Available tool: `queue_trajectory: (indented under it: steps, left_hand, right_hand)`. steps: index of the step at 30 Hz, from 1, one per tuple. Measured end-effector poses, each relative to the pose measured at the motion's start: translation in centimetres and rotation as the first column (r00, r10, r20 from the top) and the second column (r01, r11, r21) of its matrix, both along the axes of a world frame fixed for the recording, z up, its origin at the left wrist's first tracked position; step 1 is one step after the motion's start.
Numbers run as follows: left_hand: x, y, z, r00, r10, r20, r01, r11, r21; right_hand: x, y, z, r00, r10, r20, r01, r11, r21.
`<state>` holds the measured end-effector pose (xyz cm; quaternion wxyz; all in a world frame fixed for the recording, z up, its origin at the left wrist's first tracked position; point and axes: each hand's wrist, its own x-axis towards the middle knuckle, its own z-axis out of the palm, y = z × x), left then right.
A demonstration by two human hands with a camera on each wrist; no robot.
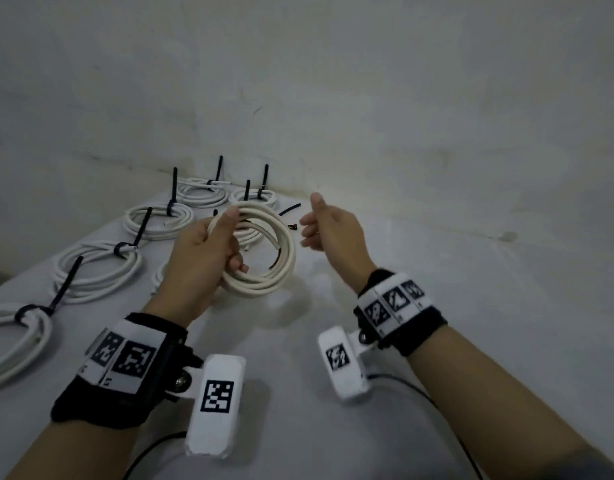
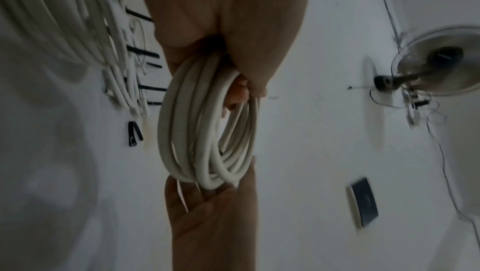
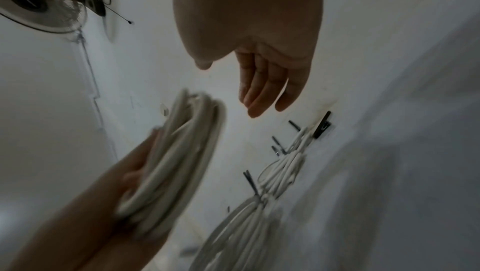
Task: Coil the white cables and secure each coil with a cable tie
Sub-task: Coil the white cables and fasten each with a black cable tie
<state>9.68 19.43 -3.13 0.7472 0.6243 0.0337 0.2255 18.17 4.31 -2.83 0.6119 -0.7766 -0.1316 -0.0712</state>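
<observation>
Left hand (image 1: 208, 251) grasps the untied white coil (image 1: 264, 251) above the counter (image 1: 333, 341), right hand (image 1: 333, 233) released just beside; cable looks light, springy, likely to unwind—best pinched across all loops where they bunch.

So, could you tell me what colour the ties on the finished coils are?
Black cable ties, clearest in the head view.

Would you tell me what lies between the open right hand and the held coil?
Nothing: head view shows only bare table between right hand and coil.
</observation>
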Motion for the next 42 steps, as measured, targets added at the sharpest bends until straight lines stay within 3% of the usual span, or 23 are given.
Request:
queue_trajectory:
  steps: [2,5,10,13,16,21,27,30,34,38,42]
  left_hand:
    - [0.1,1.0,-0.1,1.0,0.009,0.002,-0.009,0.999,-0.043]
    - [0.2,1.4,-0.1,1.0,-0.013,-0.008,0.012,0.996,-0.092]
    - [0.5,2.0,-0.4,0.998,-0.061,-0.034,0.055,0.985,-0.164]
    - [0.4,2.3,-0.3,0.997,-0.057,-0.051,0.048,0.985,-0.166]
    - [0.6,2.6,-0.4,0.996,-0.02,-0.091,0.006,0.99,-0.143]
    - [0.9,3.0,-0.6,0.994,-0.046,-0.102,0.026,0.982,-0.188]
    - [0.5,2.7,-0.5,0.988,-0.109,-0.113,0.082,0.971,-0.226]
    - [0.3,2.1,-0.5,0.98,-0.147,-0.136,0.115,0.969,-0.218]
    - [-0.3,0.6,-0.4,0.953,-0.258,-0.158,0.229,0.956,-0.183]
    - [-1.6,-2.7,-0.2,0.889,-0.422,-0.178,0.407,0.906,-0.115]
    - [-3.2,-6.9,0.4,0.809,-0.557,-0.188,0.563,0.826,-0.025]
  right_hand:
    - [3.6,0.5,-0.3,0.997,-0.052,0.064,0.062,0.984,-0.166]
    - [8.2,1.6,-1.0,0.995,-0.008,0.099,0.051,0.896,-0.441]
    - [12.4,4.0,-1.3,0.994,0.103,0.022,-0.047,0.622,-0.781]
    - [13.4,5.0,-1.3,0.987,0.156,-0.031,-0.1,0.459,-0.883]
    - [14.0,5.4,-1.1,0.98,0.199,-0.022,-0.103,0.408,-0.907]
    - [13.9,5.1,-1.3,0.979,0.201,-0.01,-0.1,0.442,-0.892]
    - [12.5,3.7,-0.7,0.997,0.077,-0.031,-0.081,0.814,-0.575]
    - [9.6,2.0,0.6,0.986,0.106,-0.132,-0.139,0.951,-0.278]
    - [3.9,-1.9,2.1,0.984,0.129,-0.12,-0.144,0.98,-0.135]
    - [-2.3,-7.2,2.3,0.997,0.073,-0.01,-0.073,0.953,-0.295]
    - [-7.6,-12.4,1.7,1.0,-0.016,-0.004,0.014,0.959,-0.283]
